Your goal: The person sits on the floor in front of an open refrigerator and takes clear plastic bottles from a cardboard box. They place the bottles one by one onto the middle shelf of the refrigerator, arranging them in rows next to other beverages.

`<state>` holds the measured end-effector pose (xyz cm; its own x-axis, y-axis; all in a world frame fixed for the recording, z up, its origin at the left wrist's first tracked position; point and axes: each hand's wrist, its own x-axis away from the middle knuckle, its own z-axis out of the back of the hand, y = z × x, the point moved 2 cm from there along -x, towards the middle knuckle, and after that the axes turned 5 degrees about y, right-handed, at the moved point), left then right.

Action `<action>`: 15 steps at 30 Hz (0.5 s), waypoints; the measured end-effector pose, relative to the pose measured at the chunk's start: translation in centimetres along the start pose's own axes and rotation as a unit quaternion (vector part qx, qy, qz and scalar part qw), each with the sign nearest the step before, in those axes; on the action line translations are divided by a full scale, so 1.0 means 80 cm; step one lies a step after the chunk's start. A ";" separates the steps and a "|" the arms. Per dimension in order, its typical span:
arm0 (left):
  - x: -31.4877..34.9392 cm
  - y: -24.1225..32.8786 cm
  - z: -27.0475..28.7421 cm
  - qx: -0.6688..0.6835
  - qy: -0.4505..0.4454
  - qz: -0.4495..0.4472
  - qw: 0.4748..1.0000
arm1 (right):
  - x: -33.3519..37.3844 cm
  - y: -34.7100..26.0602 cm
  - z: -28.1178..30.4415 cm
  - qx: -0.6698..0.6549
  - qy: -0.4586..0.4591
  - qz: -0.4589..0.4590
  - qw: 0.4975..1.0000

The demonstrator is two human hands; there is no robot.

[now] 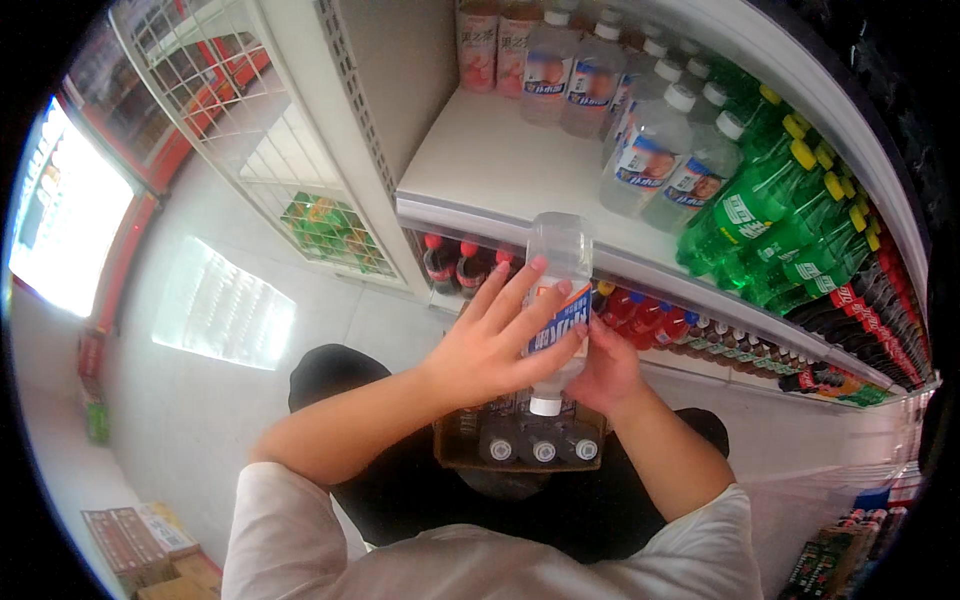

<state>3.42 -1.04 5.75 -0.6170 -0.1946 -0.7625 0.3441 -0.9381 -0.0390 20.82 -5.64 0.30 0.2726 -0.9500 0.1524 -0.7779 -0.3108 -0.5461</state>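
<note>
A clear plastic drink bottle (pixel 559 245) with a blue and orange label lies between my two hands. Its white cap points down toward my body and its base toward the shelf. The fingers of my left hand (pixel 495 335) stretch across the label from the left. From the other side, my right hand (pixel 610 368) grips the bottle low, near its neck; some of its fingers are hidden. Below it, by my knees, is an open carton (pixel 450 448) holding several upright bottles with white caps. Similar bottles (pixel 650 150) stand on the white shelf (pixel 490 165) in front of me.
Pink-labelled bottles (pixel 490 45) stand at the shelf's back left, green bottles (pixel 740 215) to the right. Beneath are dark bottles with red caps (pixel 437 262) and red drinks (pixel 643 312). A white wire rack (pixel 230 120) adjoins on the left. Cardboard boxes (pixel 150 550) sit lower left.
</note>
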 end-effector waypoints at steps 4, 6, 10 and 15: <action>-0.003 -0.008 -0.010 0.009 0.052 -0.030 0.998 | -0.005 -0.021 -0.007 0.055 -0.009 0.001 0.998; -0.010 -0.018 -0.009 0.008 0.078 -0.026 0.997 | -0.010 -0.025 -0.018 0.044 -0.020 0.015 0.999; -0.020 -0.041 -0.012 -0.037 0.092 0.006 0.995 | -0.011 -0.031 -0.013 0.040 -0.038 0.004 0.998; -0.050 -0.093 -0.007 0.047 0.095 0.158 0.982 | -0.007 -0.041 -0.002 0.110 -0.079 -0.032 0.990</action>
<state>3.77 6.89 8.75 -0.3436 -0.4317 -0.8340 0.4244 -0.8636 0.2721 23.12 -4.06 2.16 0.4151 -0.9070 0.0715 -0.6194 -0.3393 -0.7079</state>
